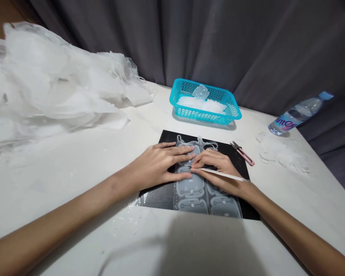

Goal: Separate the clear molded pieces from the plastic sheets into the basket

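A translucent moulded sheet (pixel 190 188) with rows of rounded outlined pieces lies on a black mat (pixel 158 195). My left hand (pixel 168 161) rests flat on the sheet's left part, its fingers spread and pointing right. In my right hand (pixel 218 165) is a slim white pen-shaped tool (pixel 222 174), pinched near its front end. Its tip is hidden by my fingers, which touch the sheet beside my left fingertips. Loose translucent strips curl at the sheet's far edge.
A turquoise basket (pixel 204 116) with translucent pieces stands behind the mat. Pink thread snips (pixel 243 153) lie at its right edge. Farther right are clear scraps (pixel 284 153) and a water bottle (pixel 299 113). A large heap of translucent sheets (pixel 60 84) covers the back left.
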Motion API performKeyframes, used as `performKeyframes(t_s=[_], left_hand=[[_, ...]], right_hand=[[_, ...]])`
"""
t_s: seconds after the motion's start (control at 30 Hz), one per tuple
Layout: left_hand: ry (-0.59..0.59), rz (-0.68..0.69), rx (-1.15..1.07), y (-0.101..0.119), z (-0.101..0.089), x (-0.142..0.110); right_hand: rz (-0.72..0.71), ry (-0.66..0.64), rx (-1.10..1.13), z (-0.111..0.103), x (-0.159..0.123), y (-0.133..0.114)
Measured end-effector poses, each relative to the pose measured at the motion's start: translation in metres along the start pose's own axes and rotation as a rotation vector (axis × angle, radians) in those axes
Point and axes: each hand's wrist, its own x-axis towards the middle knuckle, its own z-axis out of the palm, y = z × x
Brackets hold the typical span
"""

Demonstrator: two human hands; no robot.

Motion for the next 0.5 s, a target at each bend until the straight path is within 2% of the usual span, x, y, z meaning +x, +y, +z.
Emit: performKeyframes(t_s=[0.23, 0.5], left_hand=[[-0.009, 0.002, 0.003, 0.001, -0.002, 0.000], [-0.008, -0.001, 0.020, 0.000, 0.000, -0.002]], right_hand=[[-0.054, -0.079, -0.133, -0.008, -0.003, -0.003], [-0.113, -0.086, -0.153, -0.012, -0.005, -0.001]])
